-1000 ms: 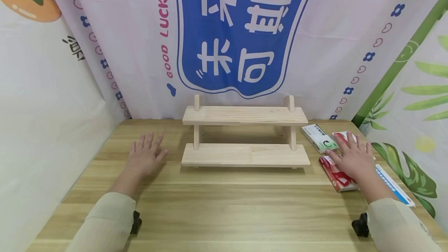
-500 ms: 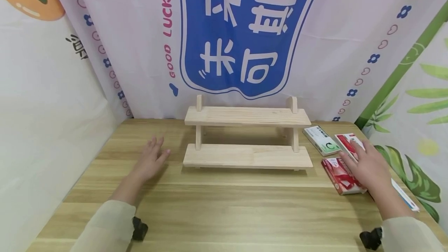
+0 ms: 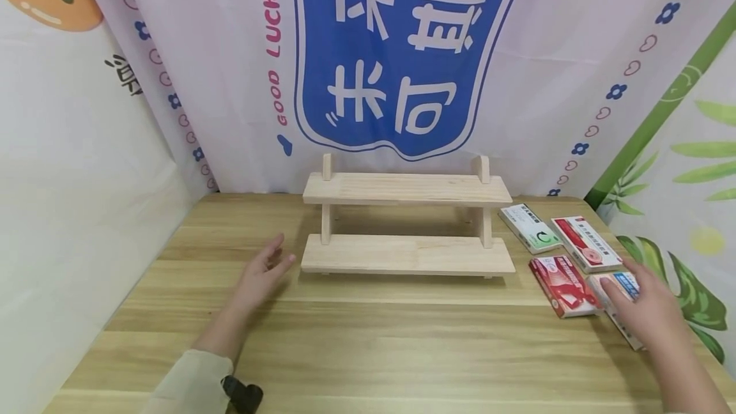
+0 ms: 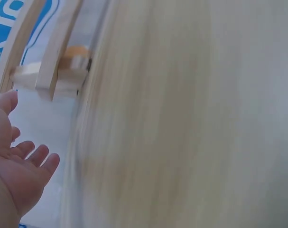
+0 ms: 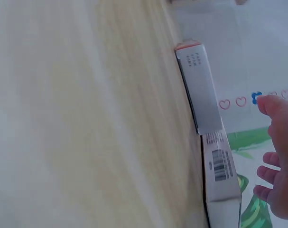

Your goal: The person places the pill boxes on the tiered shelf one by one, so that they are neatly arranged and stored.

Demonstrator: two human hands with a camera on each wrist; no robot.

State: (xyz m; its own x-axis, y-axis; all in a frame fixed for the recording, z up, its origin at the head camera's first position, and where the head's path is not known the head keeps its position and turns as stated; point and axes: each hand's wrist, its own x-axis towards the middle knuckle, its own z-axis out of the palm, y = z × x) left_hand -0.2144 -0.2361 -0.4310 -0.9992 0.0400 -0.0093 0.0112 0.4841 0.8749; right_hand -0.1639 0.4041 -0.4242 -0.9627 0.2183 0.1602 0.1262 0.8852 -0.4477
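Observation:
My right hand point(image 3: 652, 308) is over a white and blue carton point(image 3: 623, 283) at the table's right side, covering part of it. Its thumb and fingers are spread apart around the carton's far end. In the right wrist view that hand point(image 5: 281, 156) has loosely bent fingers, with a gap between it and the carton edges. Left of that carton lies a red carton point(image 3: 565, 286); behind are a red and white carton point(image 3: 586, 243) and a white and green one point(image 3: 530, 229). My left hand point(image 3: 261, 280), holding nothing, is left of the wooden shelf point(image 3: 408, 254), fingers relaxed.
The two-tier shelf stands at the back middle of the wood-grain table point(image 3: 402, 350). A printed cloth point(image 3: 247, 82) hangs behind it, and more cloth closes off both sides. A black wrist device point(image 3: 243, 395) sits on the left forearm.
My right hand has moved right and toward me, off the red cartons to the white and blue one. My left hand has shifted slightly right and turned onto its side.

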